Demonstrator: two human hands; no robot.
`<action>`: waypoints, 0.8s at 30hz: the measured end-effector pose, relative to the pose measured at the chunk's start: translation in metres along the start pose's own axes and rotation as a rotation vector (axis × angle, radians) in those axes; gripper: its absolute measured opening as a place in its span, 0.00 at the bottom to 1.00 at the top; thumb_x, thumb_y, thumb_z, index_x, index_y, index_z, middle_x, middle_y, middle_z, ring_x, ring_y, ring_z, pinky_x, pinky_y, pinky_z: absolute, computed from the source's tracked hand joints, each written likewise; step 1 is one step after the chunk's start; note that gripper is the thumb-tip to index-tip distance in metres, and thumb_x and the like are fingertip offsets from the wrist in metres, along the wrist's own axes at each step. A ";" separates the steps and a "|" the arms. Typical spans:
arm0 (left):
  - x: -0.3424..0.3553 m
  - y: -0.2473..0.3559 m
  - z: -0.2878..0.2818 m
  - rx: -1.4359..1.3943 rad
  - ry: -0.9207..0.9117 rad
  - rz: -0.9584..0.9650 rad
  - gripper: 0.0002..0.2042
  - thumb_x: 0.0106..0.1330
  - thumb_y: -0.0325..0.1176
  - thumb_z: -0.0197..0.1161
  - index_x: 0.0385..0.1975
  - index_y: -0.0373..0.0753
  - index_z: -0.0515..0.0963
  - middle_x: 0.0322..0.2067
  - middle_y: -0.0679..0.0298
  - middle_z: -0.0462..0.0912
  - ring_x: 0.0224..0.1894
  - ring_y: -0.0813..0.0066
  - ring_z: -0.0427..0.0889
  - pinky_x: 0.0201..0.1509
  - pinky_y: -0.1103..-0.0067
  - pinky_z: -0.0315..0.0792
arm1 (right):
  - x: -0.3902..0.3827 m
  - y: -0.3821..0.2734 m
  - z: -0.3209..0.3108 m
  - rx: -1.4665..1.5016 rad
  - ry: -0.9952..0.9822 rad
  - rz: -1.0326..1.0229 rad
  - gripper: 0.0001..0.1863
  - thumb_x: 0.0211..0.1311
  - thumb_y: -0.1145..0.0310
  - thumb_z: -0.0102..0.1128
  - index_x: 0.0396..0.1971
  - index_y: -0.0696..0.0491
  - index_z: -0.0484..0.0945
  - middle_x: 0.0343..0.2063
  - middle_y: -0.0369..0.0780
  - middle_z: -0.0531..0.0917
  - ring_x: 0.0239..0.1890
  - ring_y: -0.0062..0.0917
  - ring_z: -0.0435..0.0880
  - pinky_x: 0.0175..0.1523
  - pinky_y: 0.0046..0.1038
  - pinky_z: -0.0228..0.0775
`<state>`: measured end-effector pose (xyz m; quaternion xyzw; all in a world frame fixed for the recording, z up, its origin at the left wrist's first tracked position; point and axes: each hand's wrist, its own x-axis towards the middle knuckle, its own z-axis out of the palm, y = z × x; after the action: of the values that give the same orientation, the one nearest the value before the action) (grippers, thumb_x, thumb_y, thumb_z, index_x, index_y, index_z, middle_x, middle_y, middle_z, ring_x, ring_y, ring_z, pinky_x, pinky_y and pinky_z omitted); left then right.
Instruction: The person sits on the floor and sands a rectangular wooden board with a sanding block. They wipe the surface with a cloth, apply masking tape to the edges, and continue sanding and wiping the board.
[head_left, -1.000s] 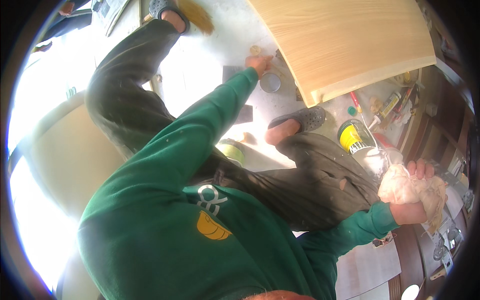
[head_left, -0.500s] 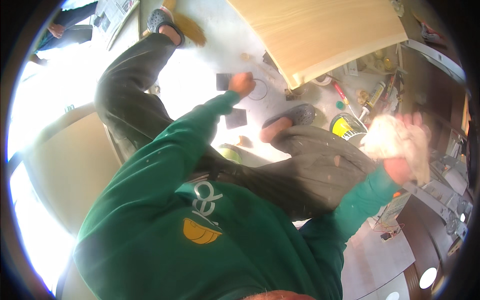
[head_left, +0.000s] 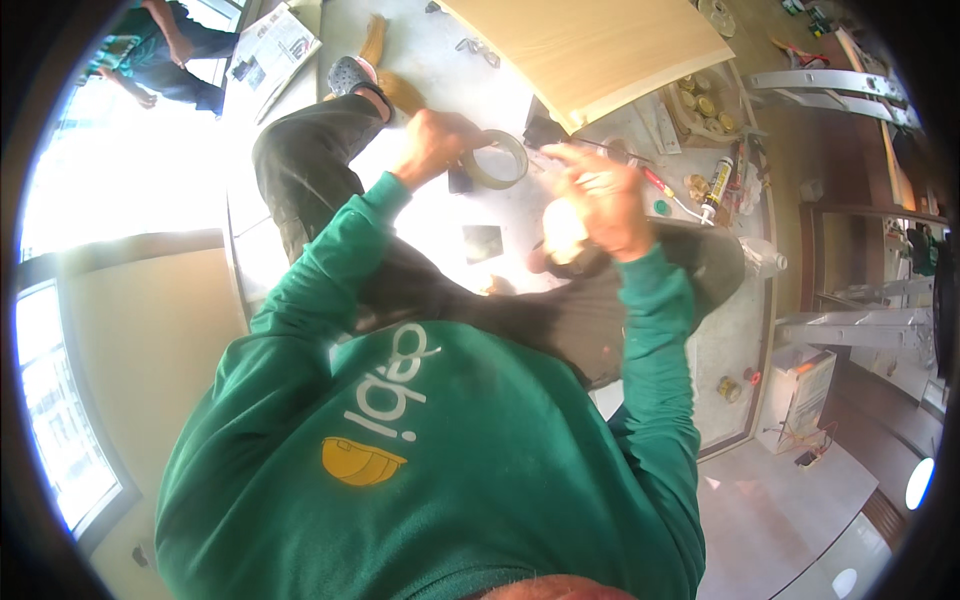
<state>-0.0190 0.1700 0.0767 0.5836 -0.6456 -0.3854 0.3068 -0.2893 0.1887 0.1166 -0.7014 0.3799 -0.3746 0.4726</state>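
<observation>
My left hand (head_left: 432, 143) is closed on a ring-shaped roll of tape (head_left: 497, 160), held up over the bright work surface. Facing it from the right, slightly smeared by motion, my right hand (head_left: 612, 205) has its index finger stretched toward the roll without visibly touching it. Its other fingers curl around a pale wad of cloth (head_left: 565, 232), partly hidden and washed out by light. Below the roll lies a dark square piece (head_left: 482, 243). Beyond both hands a light wooden panel (head_left: 600, 60) reaches in from the top.
A red-handled tool (head_left: 655, 182), a green cap (head_left: 660, 207) and a sealant tube (head_left: 718, 185) lie to the right. A clear plastic bottle (head_left: 762, 257) is beside my knee. A metal ladder (head_left: 830, 83) stands farther right. Top left are a newspaper (head_left: 272, 60) and another person (head_left: 160, 55).
My left hand has lifted the ring-shaped roll from the surface. My right hand has swung in from the far right with the pale cloth, up close to the roll. The view has shifted.
</observation>
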 end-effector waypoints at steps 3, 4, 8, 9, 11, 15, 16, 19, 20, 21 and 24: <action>-0.015 0.009 -0.022 0.311 -0.021 0.354 0.07 0.58 0.30 0.69 0.35 0.38 0.87 0.23 0.65 0.82 0.17 0.81 0.78 0.22 0.83 0.73 | -0.024 -0.013 0.048 -0.330 0.100 -0.208 0.23 0.52 0.71 0.74 0.51 0.48 0.84 0.38 0.41 0.81 0.34 0.29 0.84 0.39 0.30 0.77; -0.019 0.008 -0.024 0.449 -0.036 0.514 0.07 0.58 0.27 0.68 0.36 0.40 0.88 0.23 0.66 0.83 0.17 0.81 0.79 0.21 0.83 0.74 | -0.031 -0.011 0.058 -0.347 0.098 -0.208 0.21 0.51 0.68 0.74 0.48 0.49 0.84 0.40 0.42 0.80 0.34 0.31 0.84 0.39 0.32 0.77; -0.023 0.016 -0.026 0.485 -0.136 0.672 0.13 0.54 0.21 0.65 0.37 0.45 0.88 0.25 0.67 0.82 0.16 0.81 0.79 0.20 0.84 0.74 | -0.041 -0.011 0.074 -0.334 0.069 -0.250 0.13 0.52 0.66 0.74 0.37 0.53 0.84 0.37 0.42 0.81 0.32 0.38 0.83 0.37 0.34 0.76; -0.023 0.019 -0.026 0.497 -0.187 0.627 0.16 0.59 0.20 0.62 0.41 0.47 0.88 0.25 0.66 0.82 0.18 0.80 0.79 0.22 0.83 0.75 | -0.041 -0.003 0.075 -0.290 0.039 -0.244 0.12 0.53 0.67 0.73 0.36 0.54 0.83 0.34 0.42 0.82 0.31 0.37 0.83 0.37 0.34 0.75; -0.027 0.029 -0.024 0.041 -0.219 0.191 0.10 0.63 0.34 0.64 0.41 0.42 0.87 0.27 0.65 0.84 0.26 0.78 0.82 0.27 0.80 0.76 | -0.044 -0.004 0.072 -0.129 -0.021 -0.156 0.09 0.57 0.69 0.72 0.32 0.58 0.82 0.24 0.39 0.81 0.27 0.26 0.80 0.34 0.29 0.71; -0.035 0.042 -0.022 -0.447 -0.272 -0.077 0.25 0.63 0.47 0.69 0.50 0.31 0.81 0.38 0.59 0.86 0.33 0.75 0.82 0.36 0.78 0.79 | -0.046 0.015 0.069 0.283 -0.031 0.126 0.09 0.62 0.69 0.70 0.32 0.59 0.82 0.24 0.32 0.80 0.29 0.11 0.71 0.35 0.20 0.67; -0.036 0.035 -0.024 -0.474 -0.299 -0.022 0.26 0.61 0.45 0.71 0.52 0.31 0.80 0.39 0.59 0.86 0.33 0.77 0.81 0.38 0.78 0.79 | -0.044 0.013 0.070 0.291 -0.029 0.158 0.09 0.62 0.69 0.70 0.32 0.59 0.83 0.24 0.32 0.80 0.29 0.12 0.72 0.35 0.20 0.67; -0.044 0.032 -0.028 -0.476 -0.294 -0.076 0.28 0.56 0.41 0.75 0.54 0.32 0.79 0.36 0.60 0.87 0.35 0.78 0.79 0.39 0.79 0.75 | -0.039 0.011 0.072 0.332 -0.034 0.238 0.07 0.63 0.71 0.69 0.36 0.59 0.83 0.29 0.32 0.82 0.33 0.12 0.75 0.39 0.19 0.69; -0.045 0.035 -0.028 -0.488 -0.278 -0.136 0.28 0.55 0.41 0.75 0.54 0.33 0.79 0.36 0.60 0.87 0.35 0.78 0.79 0.39 0.79 0.74 | -0.038 0.009 0.073 0.358 -0.041 0.256 0.07 0.63 0.73 0.68 0.39 0.59 0.83 0.32 0.32 0.82 0.36 0.13 0.77 0.42 0.19 0.70; -0.043 0.035 -0.028 -0.498 -0.275 -0.134 0.28 0.55 0.39 0.76 0.54 0.34 0.79 0.35 0.61 0.87 0.34 0.79 0.79 0.39 0.80 0.74 | -0.037 0.008 0.074 0.385 -0.049 0.275 0.08 0.64 0.75 0.67 0.41 0.60 0.83 0.36 0.32 0.82 0.39 0.13 0.78 0.44 0.19 0.71; -0.040 0.032 -0.032 -0.478 -0.250 -0.113 0.27 0.54 0.38 0.77 0.54 0.36 0.80 0.37 0.59 0.86 0.37 0.76 0.80 0.43 0.77 0.73 | -0.033 0.010 0.080 0.329 -0.003 0.182 0.08 0.63 0.77 0.67 0.41 0.60 0.83 0.38 0.32 0.81 0.40 0.14 0.79 0.44 0.19 0.71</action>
<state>-0.0036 0.2063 0.1225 0.4774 -0.5357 -0.6123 0.3319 -0.2345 0.2452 0.0796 -0.5778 0.3748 -0.3864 0.6135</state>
